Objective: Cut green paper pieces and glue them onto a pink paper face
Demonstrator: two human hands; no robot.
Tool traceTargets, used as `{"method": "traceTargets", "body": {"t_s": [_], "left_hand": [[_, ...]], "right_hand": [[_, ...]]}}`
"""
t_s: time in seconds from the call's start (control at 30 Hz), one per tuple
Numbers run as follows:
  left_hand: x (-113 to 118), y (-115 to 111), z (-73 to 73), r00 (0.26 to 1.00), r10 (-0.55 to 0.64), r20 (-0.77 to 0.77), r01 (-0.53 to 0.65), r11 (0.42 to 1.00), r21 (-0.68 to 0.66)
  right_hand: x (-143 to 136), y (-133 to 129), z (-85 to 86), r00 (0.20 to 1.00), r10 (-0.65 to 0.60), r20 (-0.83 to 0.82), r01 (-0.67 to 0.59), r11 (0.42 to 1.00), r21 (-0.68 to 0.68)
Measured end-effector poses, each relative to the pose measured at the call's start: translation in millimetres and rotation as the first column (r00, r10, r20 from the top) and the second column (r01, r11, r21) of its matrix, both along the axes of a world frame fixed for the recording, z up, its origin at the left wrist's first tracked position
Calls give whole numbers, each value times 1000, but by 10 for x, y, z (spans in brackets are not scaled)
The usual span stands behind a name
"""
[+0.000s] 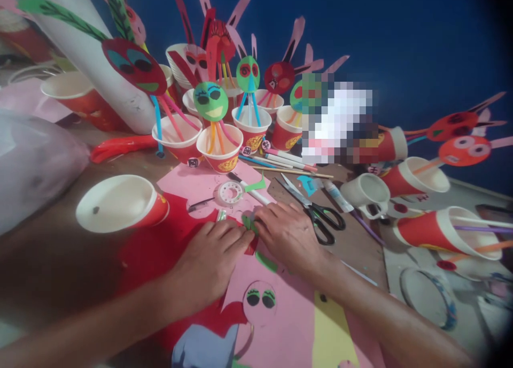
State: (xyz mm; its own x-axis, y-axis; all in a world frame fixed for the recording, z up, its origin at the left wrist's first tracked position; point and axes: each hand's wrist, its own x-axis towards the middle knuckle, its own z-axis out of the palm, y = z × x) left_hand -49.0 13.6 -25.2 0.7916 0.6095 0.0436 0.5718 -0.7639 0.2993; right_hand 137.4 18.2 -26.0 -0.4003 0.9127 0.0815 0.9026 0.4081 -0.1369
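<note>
My left hand (212,253) and my right hand (290,237) meet over the sheets of paper, fingers curled and fingertips close together. Between them they pinch a small piece of green paper (249,224), partly covered by the fingers. Under my left hand lies red paper (160,245). Just below the hands is a round pink paper face (259,317) with dark eyes and green lids, resting on a pink sheet (288,325). A roll of clear tape (230,193) lies beyond my fingers. Black-handled scissors (320,216) lie to the right of my right hand, blades apart.
Several red paper cups (220,159) bearing paper animal heads on straws stand at the back. An empty cup (120,202) tips over at left. A white mug (366,192), glue stick (337,196), pens (290,162) and tipped cups (433,232) crowd the right.
</note>
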Motion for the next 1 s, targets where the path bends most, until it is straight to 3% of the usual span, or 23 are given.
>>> {"method": "traceTargets", "body": {"t_s": [0.33,0.6,0.83,1.0], "left_hand": [[5,11,-15,998,-49,-31,50,999,12],[4,17,-49,997,-73,-29,75,992,105],[-9,23,-32,995,-79,-59,84,993,88],[-10,10,-33,996,-66,-54,70,994,80]], "right_hand": [[0,10,-3,1000,8,-12,-8,1000,-14],[139,-109,136,990,70,-126,-68,998,16],[175,-325,5,983,174,-53,-166,979,121],[131,-349,12,975,208,-79,-192,966,174]]}}
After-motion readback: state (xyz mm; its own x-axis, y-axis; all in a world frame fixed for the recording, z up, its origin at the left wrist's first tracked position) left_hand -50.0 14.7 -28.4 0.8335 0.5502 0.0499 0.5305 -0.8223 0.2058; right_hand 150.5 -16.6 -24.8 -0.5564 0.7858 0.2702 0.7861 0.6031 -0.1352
